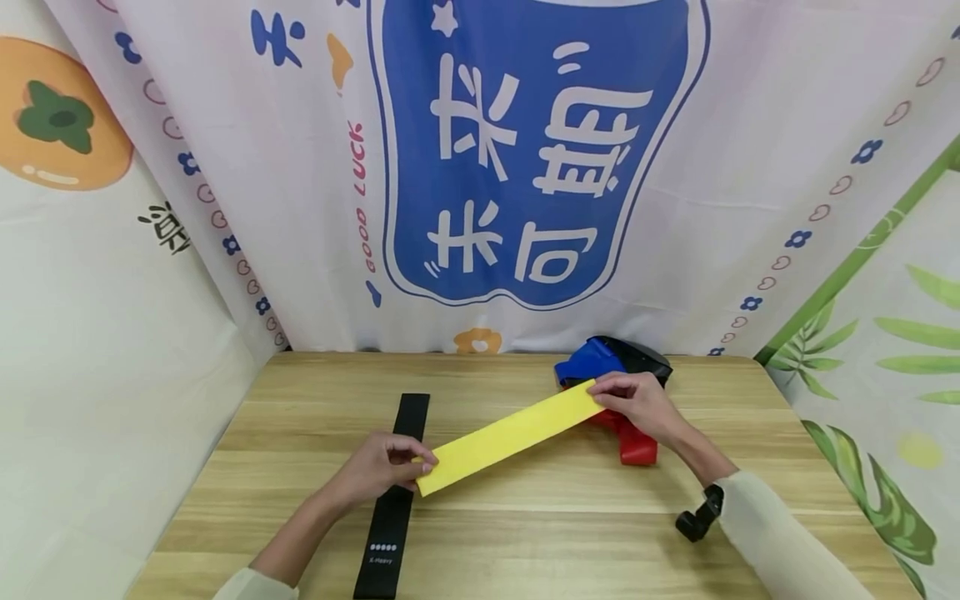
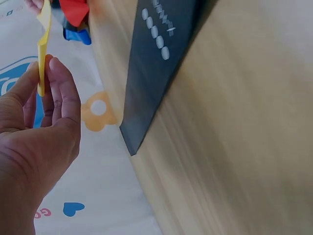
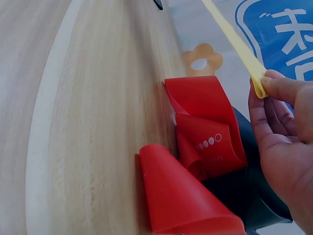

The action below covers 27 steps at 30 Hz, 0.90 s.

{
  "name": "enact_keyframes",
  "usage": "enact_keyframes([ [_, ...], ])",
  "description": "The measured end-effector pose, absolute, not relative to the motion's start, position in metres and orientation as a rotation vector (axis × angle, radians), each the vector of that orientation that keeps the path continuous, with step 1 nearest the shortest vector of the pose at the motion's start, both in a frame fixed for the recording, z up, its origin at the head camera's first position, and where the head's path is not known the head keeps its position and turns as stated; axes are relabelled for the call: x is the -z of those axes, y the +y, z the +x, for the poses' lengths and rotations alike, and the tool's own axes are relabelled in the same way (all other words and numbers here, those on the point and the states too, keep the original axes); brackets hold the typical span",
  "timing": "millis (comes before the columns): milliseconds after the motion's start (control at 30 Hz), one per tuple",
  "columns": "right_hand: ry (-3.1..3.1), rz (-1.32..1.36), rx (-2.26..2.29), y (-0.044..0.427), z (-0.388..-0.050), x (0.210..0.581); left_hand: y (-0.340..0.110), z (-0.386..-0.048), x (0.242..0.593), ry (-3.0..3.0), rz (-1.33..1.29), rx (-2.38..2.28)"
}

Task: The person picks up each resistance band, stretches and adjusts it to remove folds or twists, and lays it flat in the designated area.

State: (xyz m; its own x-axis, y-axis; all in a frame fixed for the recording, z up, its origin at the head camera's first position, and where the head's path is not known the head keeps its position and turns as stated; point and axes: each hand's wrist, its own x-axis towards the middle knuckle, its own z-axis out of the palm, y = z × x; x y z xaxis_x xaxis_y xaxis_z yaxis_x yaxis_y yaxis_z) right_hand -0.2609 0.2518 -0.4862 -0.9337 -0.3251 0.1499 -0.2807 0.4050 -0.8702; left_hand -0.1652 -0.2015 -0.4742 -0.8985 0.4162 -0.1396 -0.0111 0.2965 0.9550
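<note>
Between both hands stretches a flat yellow resistance band [image 1: 510,435], held above the table and slanting up to the right. My left hand [image 1: 382,468] pinches its lower left end between thumb and fingers; the left wrist view shows this end of the yellow band [image 2: 42,63] edge-on. At the upper right end, my right hand [image 1: 637,402] pinches the folded loop, seen in the right wrist view as a yellow fold [image 3: 257,83]. A black resistance band [image 1: 387,525] with white dots and print lies flat on the table, partly hidden behind my left hand.
A heap at the back right holds a red band [image 1: 637,443], a blue band [image 1: 588,362] and a black item [image 1: 637,357]. The wooden table [image 1: 570,533] ends at a printed curtain [image 1: 315,308]. A black strap [image 1: 699,515] hangs at my right wrist.
</note>
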Motion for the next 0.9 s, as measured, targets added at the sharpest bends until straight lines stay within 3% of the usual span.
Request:
enact_keyframes([
  [900,2.576,-0.538,1.836,0.192,-0.283,0.483,-0.19,-0.139,0.484,2.296,0.492,-1.406],
])
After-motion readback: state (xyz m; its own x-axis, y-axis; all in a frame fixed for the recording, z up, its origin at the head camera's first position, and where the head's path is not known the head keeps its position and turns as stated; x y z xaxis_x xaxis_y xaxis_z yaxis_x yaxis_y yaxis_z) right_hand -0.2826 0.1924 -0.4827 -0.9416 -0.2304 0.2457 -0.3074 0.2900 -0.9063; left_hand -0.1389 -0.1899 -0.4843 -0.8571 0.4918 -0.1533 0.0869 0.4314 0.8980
